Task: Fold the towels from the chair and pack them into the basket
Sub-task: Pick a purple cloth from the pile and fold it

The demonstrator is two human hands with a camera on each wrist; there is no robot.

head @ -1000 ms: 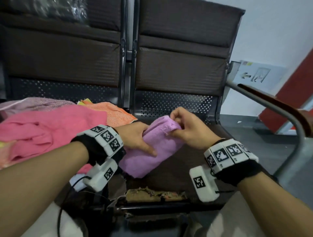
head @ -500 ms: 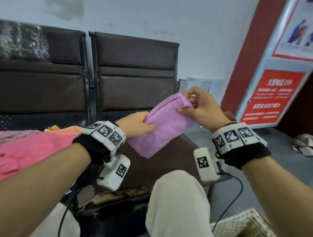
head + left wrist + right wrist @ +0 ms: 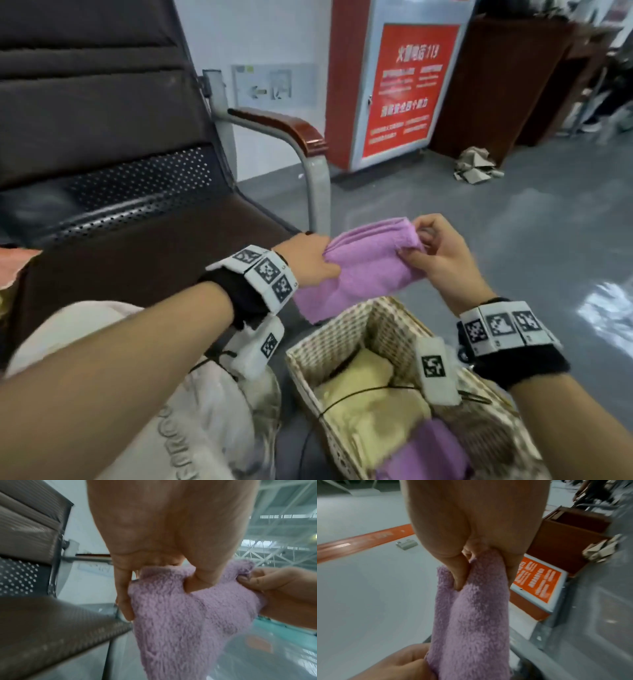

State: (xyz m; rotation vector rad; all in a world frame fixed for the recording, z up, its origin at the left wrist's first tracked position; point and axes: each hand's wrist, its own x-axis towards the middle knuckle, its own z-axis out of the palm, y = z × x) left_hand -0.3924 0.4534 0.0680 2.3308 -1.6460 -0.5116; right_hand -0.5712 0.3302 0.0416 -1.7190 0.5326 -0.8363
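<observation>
A folded purple towel hangs in the air between my two hands, just above the far end of the woven basket on the floor. My left hand grips its left end, thumb on top. My right hand pinches its right end between thumb and fingers. In both wrist views the purple towel fills the middle. Inside the basket lie a yellow towel and another purple towel.
The brown chair seat lies to the left, its metal armrest behind the towel. A red sign cabinet stands at the back. My light-trousered knee is left of the basket. Grey floor spreads to the right.
Both hands lifted the folded purple towel off the chair seat and carried it right, to above the basket. My view swung right, and the pile of pink towels has left the frame.
</observation>
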